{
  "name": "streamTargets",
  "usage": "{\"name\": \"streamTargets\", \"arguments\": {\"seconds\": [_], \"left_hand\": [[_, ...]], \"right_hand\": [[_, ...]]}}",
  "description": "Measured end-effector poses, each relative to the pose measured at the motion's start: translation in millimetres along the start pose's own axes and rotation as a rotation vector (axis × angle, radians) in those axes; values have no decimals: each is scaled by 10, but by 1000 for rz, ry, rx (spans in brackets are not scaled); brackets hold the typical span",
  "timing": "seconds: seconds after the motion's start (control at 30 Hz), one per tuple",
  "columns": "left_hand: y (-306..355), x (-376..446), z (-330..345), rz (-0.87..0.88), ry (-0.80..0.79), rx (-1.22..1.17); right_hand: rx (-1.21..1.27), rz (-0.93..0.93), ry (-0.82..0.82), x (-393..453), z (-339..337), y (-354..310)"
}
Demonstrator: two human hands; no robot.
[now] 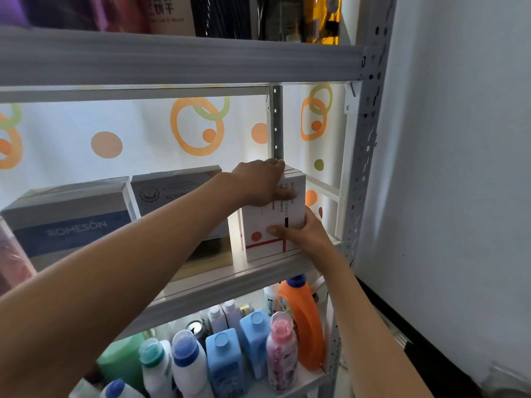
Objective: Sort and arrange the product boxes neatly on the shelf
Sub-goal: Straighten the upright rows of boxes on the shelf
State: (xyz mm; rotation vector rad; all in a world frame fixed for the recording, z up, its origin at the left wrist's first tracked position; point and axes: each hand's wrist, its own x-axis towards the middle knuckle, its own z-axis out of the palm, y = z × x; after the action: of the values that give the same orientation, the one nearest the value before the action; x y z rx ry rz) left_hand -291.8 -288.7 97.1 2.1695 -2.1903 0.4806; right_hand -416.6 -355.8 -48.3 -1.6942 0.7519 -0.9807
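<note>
A white product box with red lines and an orange dot point(270, 225) stands upright at the right end of the middle shelf point(230, 280). More white boxes stand behind it. My left hand point(260, 182) grips its top, fingers over the upper edge and thumb on the front face. My right hand point(301, 231) holds its lower right side, thumb pressed on the front. Further left on the same shelf are a grey box point(169, 191) and a blue-and-white ROMESON box point(69, 222).
The shelf's perforated grey upright point(365, 156) stands just right of the boxes, with a white wall beyond. Below, the lower shelf holds several bottles, among them an orange one point(307, 320), blue ones point(224, 360) and a pink one point(281, 351). The top shelf point(172, 61) carries dark packages.
</note>
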Motion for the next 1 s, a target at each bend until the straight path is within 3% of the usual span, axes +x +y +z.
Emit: {"name": "streamTargets", "arguments": {"seconds": [0.63,1.0], "left_hand": [[7,-217,13,116,149,57],[20,-324,48,54,149,2]], "right_hand": [[49,-19,-17,-93,-9,-63],[99,-26,-43,-102,-13,-92]]}}
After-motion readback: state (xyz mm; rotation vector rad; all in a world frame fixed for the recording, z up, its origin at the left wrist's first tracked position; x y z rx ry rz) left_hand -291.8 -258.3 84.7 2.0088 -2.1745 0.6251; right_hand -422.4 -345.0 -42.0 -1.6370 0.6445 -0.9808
